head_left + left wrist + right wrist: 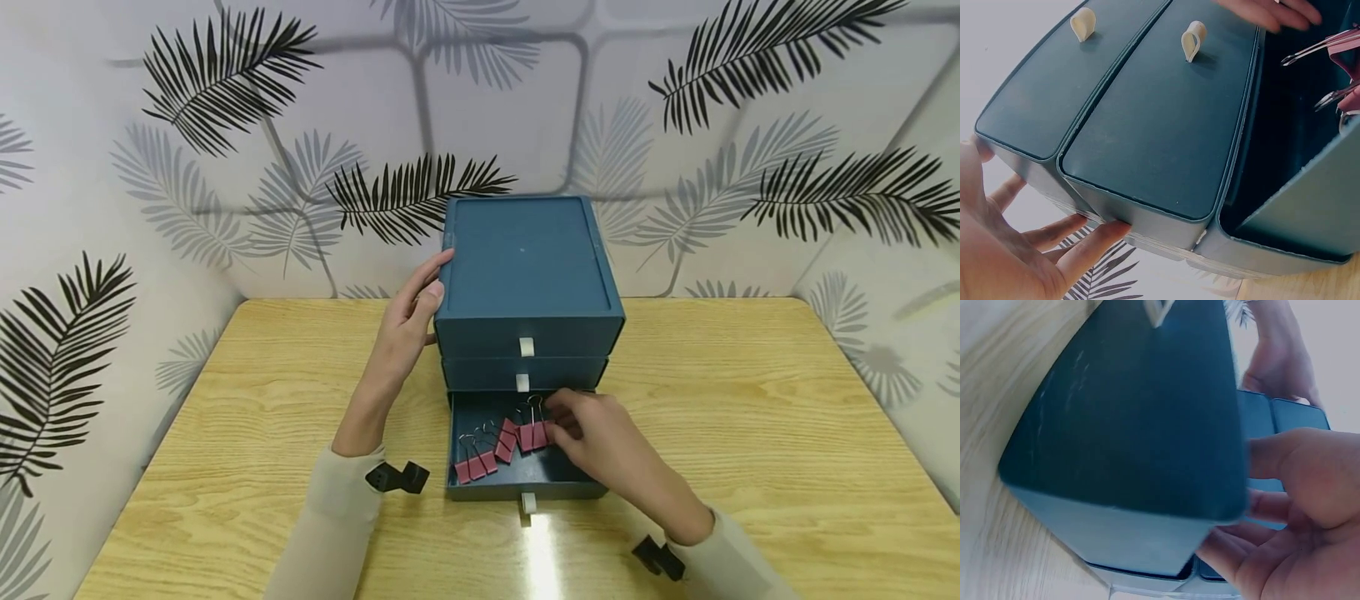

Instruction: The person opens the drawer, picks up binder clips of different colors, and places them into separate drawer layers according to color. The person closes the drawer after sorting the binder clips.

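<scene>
A dark blue drawer box (525, 258) has its bottom drawer (527, 493) pulled out. Several pink binder clips (506, 440) with metal handles lie in that drawer, from its left side to its middle. My left hand (401, 329) rests against the box's left side, its spread fingers (1094, 250) touching the wall. The right hand (600, 429) reaches into the drawer's right part, thumb and fingers bent beside the rightmost binder clip (534, 436). In the right wrist view, the drawer front hides its fingertips, so a grip on the clip cannot be confirmed.
The two upper drawers (525, 375) are closed, each with a small pale pull tab. The box stands on a wooden table (300, 375), near the back edge. Behind it hangs a white backdrop (510, 108) with a leaf print.
</scene>
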A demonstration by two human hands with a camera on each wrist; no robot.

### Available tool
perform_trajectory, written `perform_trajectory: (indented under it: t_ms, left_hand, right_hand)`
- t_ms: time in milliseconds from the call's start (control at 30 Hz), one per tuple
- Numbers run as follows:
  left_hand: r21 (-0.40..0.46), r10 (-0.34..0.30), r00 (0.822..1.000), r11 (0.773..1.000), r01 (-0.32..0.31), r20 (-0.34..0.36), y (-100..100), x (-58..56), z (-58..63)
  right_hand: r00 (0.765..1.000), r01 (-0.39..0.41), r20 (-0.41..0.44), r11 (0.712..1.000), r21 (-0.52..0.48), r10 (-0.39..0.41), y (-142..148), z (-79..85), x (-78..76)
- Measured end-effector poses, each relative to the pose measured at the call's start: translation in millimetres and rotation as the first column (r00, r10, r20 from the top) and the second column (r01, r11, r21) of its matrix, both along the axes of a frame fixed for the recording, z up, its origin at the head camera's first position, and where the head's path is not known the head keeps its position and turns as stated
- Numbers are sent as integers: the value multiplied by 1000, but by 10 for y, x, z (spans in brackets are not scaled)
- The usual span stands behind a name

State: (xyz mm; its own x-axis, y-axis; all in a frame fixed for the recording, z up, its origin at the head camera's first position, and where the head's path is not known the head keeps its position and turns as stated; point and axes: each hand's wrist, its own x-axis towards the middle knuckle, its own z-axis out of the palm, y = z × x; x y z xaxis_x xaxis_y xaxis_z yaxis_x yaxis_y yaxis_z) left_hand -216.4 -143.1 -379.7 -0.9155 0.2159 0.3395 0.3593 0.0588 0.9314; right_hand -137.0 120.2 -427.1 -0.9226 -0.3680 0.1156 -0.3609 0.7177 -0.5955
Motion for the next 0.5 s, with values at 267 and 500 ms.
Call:
perform_trajectory:
  t_ms: [267, 500]
  left_hand:
    - [1, 1, 1000, 1000, -1, -5, 10, -6, 3]
    - [-2, 1, 1000, 1000, -1, -11, 9, -1, 4]
  right_hand:
    - [999, -50, 7, 989, -139, 51, 122, 123, 230]
    - [997, -47, 39, 960, -275, 60, 183, 161, 469]
